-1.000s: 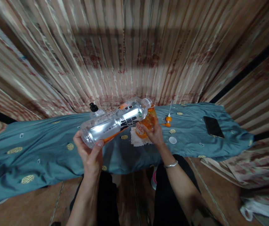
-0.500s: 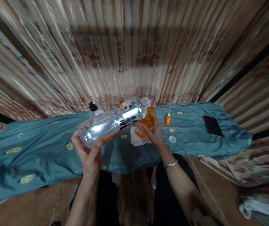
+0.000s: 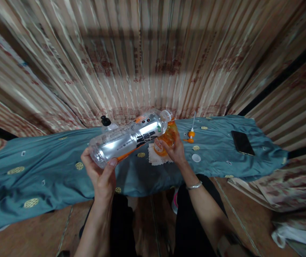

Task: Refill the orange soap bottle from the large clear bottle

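Observation:
My left hand point(image 3: 102, 176) is closed around the base of a clear plastic bottle point(image 3: 123, 141) with a silver, black and orange label. The bottle is tilted nearly flat, its mouth pointing right at the top of an orange bottle point(image 3: 169, 137). Around that orange bottle's right side my right hand point(image 3: 176, 150) is closed. A white cloth or paper point(image 3: 157, 159) lies under the orange bottle. To the right rest an orange pump head point(image 3: 191, 135) with a thin tube and a small white round cap point(image 3: 196, 158). Whether liquid flows between the bottles cannot be made out.
A bottle with a black pump top point(image 3: 105, 121) stands behind the clear bottle. A black phone point(image 3: 242, 142) lies at the right on the teal cloth point(image 3: 62, 171) covering the bench. Patterned curtains point(image 3: 153, 53) hang right behind it.
The clear bottle has turned slightly in my left hand, so its label lettering sits a little differently. My right hand and the orange bottle stay in place.

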`<state>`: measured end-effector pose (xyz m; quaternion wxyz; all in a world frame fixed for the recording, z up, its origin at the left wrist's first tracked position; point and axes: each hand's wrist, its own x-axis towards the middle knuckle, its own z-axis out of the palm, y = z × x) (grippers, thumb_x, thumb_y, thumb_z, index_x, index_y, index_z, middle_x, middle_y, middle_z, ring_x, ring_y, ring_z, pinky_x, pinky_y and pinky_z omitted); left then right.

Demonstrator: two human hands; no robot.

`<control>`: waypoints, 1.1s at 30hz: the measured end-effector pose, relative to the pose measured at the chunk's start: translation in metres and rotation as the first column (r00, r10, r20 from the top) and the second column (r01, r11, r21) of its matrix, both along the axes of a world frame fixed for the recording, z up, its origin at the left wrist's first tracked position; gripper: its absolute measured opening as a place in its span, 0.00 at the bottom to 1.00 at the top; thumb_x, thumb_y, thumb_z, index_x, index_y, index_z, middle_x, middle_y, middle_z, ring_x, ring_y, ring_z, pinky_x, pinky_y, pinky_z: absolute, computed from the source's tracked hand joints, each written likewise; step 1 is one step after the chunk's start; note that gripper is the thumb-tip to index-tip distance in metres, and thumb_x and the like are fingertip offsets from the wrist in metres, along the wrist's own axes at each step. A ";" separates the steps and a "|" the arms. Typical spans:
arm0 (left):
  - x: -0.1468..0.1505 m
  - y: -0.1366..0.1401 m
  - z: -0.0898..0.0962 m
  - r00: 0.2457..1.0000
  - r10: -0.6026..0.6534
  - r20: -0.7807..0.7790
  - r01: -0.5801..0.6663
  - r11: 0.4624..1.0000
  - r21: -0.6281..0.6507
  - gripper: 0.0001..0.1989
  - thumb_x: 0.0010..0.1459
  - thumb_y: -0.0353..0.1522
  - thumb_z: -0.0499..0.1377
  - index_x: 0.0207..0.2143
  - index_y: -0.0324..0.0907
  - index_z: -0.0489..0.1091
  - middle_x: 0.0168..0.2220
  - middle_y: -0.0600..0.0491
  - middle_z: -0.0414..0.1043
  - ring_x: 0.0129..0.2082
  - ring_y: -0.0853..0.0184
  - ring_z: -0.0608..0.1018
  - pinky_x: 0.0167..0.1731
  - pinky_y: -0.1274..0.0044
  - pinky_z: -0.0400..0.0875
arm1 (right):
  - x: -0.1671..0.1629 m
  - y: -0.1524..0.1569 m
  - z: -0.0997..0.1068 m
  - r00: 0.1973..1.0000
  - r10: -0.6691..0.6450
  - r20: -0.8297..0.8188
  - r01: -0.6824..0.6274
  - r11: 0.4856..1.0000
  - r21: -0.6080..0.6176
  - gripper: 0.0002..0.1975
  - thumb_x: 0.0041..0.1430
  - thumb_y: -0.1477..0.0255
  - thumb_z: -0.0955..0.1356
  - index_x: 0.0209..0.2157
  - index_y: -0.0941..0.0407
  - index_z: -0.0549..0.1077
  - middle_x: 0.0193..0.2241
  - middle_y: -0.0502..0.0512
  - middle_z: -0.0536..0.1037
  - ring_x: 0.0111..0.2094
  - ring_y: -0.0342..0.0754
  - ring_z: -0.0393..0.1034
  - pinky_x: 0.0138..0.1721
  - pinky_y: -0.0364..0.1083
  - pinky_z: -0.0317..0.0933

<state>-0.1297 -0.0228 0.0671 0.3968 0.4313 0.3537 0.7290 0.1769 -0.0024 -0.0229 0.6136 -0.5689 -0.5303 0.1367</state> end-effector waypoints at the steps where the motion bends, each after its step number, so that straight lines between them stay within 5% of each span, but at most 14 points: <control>1: 0.000 0.000 0.001 1.000 0.003 -0.004 -0.003 1.000 0.001 0.46 0.42 0.51 0.90 0.58 0.52 0.76 0.66 0.47 0.79 0.71 0.42 0.81 0.77 0.47 0.75 | 0.000 0.000 0.000 1.000 0.001 0.002 -0.001 1.000 0.000 0.41 0.68 0.40 0.83 0.69 0.51 0.79 0.61 0.68 0.90 0.67 0.72 0.86 0.74 0.75 0.79; 7: 0.004 -0.001 0.008 1.000 0.006 0.004 -0.006 1.000 0.016 0.45 0.39 0.50 0.91 0.54 0.52 0.74 0.63 0.48 0.78 0.66 0.46 0.82 0.71 0.51 0.78 | 0.002 0.000 -0.003 1.000 -0.003 0.020 0.003 1.000 0.008 0.43 0.68 0.39 0.83 0.71 0.50 0.78 0.62 0.68 0.90 0.66 0.72 0.86 0.73 0.74 0.80; 21: 0.005 -0.002 0.008 0.999 0.002 0.037 -0.002 1.000 0.004 0.46 0.37 0.48 0.91 0.54 0.51 0.74 0.61 0.49 0.77 0.67 0.45 0.81 0.74 0.47 0.75 | 0.000 0.000 -0.001 1.000 -0.012 0.005 0.011 1.000 0.021 0.41 0.68 0.39 0.83 0.68 0.51 0.80 0.60 0.68 0.90 0.64 0.72 0.87 0.71 0.73 0.82; 33: 0.000 -0.001 0.002 0.998 0.009 -0.064 -0.007 0.999 0.031 0.44 0.44 0.54 0.88 0.57 0.53 0.74 0.63 0.48 0.78 0.66 0.46 0.83 0.70 0.52 0.80 | 0.002 0.000 -0.003 0.999 0.000 0.033 -0.001 1.000 0.021 0.39 0.70 0.42 0.83 0.71 0.48 0.79 0.61 0.66 0.90 0.66 0.70 0.87 0.73 0.74 0.81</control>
